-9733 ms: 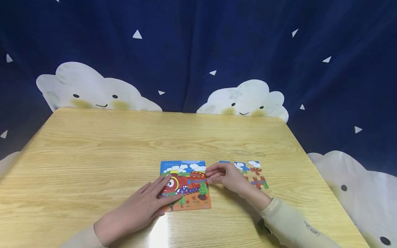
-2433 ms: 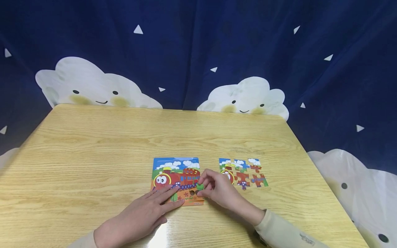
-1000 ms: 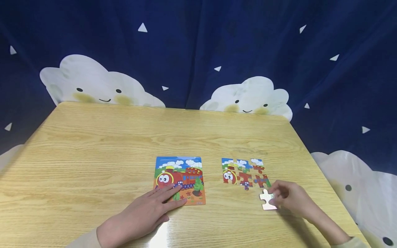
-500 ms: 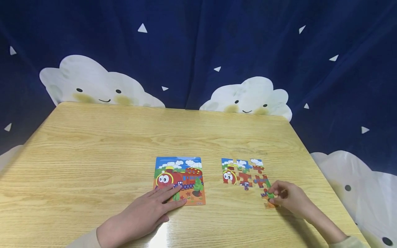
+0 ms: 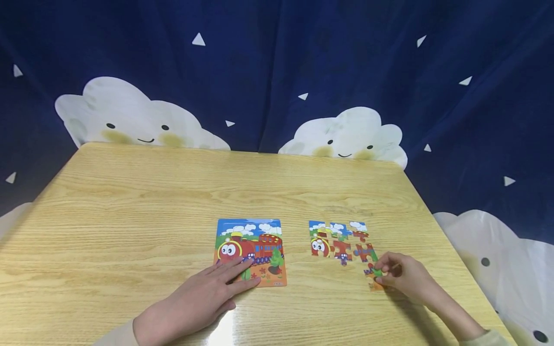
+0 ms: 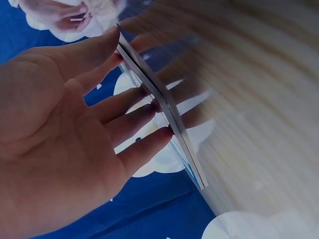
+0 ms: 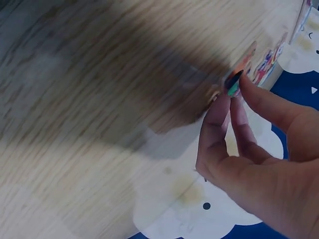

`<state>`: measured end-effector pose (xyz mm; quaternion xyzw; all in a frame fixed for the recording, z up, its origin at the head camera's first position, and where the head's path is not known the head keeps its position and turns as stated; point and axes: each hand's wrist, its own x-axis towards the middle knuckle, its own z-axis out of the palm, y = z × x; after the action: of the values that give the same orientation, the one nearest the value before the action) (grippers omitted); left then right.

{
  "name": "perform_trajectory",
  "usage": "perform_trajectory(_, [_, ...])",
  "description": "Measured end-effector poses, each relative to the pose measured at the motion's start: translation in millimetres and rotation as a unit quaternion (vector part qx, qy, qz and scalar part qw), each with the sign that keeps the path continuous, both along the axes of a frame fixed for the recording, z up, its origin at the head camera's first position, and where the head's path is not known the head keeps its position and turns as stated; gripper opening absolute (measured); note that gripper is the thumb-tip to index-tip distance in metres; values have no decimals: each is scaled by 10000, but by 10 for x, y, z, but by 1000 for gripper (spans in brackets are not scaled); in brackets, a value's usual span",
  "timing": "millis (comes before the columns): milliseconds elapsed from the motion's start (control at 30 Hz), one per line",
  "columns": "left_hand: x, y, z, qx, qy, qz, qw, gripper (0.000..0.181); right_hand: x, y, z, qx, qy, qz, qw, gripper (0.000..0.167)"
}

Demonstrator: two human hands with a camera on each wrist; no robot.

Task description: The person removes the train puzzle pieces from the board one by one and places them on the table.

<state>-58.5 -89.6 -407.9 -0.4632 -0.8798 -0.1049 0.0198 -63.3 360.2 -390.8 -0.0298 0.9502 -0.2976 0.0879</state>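
A square train jigsaw board point(image 5: 248, 240) lies on the table in the head view, with a red engine, blue sky and orange ground. Straight fingers of my left hand point(image 5: 196, 295) rest on its lower left part and hide that corner. In the left wrist view the fingertips meet the edge of the board point(image 6: 169, 112). To the right, my right hand point(image 5: 407, 276) pinches a jigsaw piece point(image 5: 375, 284) with green, red and orange on it, between thumb and fingers. That piece sits low at the table, just below the loose jigsaw pieces point(image 5: 342, 250); its right side is hidden by the fingers.
Loose pieces form two spaced rows, sky above and train below, right of the board. The wooden table point(image 5: 164, 192) reaches back to a dark blue curtain point(image 5: 242, 57) with white clouds and triangles.
My right hand has gone from the board's right edge to below the loose pieces, carrying the jigsaw piece. The piece looked pale with glare one second ago; its picture shows now. Left hand stays.
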Motion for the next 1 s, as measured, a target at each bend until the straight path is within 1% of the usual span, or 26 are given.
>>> perform_trajectory(100, [0,-3,5,56,-27,-8,10000,58,-2,-29,33,14,162,-114,9998,17])
perform_trajectory(233, [-2,-15,2,144,-60,-48,9999,59,-40,-146,77,-261,402,-141,9988,15])
perform_trajectory(300, [0,-31,-2,173,-18,-75,9998,60,-80,-256,91,-604,411,-55,9973,14])
perform_trajectory(400, [11,-66,-7,241,120,-102,9996,62,-152,-466,102,-1273,233,167,9915,16])
perform_trajectory(500, [33,-107,-16,365,256,-95,9990,60,-214,-691,115,-2078,-198,421,9771,23])
perform_trajectory(567, [50,-131,-17,407,314,-88,9986,60,-247,-833,116,-2540,-564,527,9641,29])
perform_trajectory(633, [67,-157,-18,402,304,-74,9987,61,-269,-973,116,-2858,-902,580,9523,33])
perform_trajectory(767, [102,-201,-9,345,164,18,9993,60,-309,-1246,97,-3256,-1386,732,9324,38])
perform_trajectory(867, [119,-213,-3,299,58,68,9995,58,-330,-1438,83,-3491,-1632,865,9187,38])
perform_trajectory(933, [126,-214,3,227,39,81,9997,58,-336,-1558,78,-3588,-1766,874,9124,38])
perform_trajectory(1000, [133,-213,2,138,9,101,9999,59,-337,-1667,71,-3642,-1880,878,9079,38])
